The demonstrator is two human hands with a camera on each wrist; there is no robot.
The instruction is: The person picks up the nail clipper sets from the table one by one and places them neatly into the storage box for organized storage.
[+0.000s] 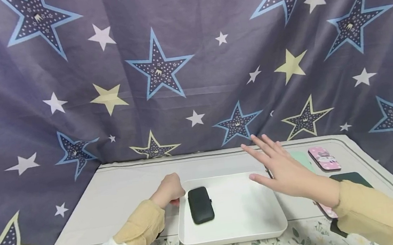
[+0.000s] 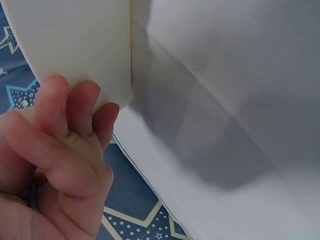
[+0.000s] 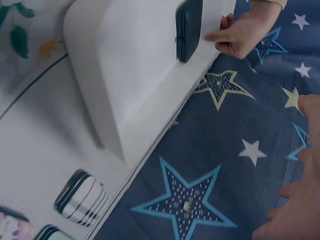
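A white tray (image 1: pixel 244 210) lies on the table with a black zip case (image 1: pixel 201 205) inside, near its left wall. At the tray's left side my left hand (image 1: pixel 168 190) grips the edge; in the left wrist view the curled fingers (image 2: pixel 80 107) press against the tray's outer wall (image 2: pixel 85 40). My right hand (image 1: pixel 283 167) is held above the tray's right edge with fingers spread and nothing in it. The right wrist view shows the black case (image 3: pixel 190 30) and part of the right hand (image 3: pixel 295 200) at the frame's edge.
To the right of the tray lie a mint case (image 1: pixel 301 160), a pink case (image 1: pixel 324 158), a dark green case (image 1: pixel 352 179) and others partly hidden by the right arm. A striped case (image 3: pixel 82 197) is near the tray. A star-patterned curtain (image 1: pixel 191 78) hangs behind.
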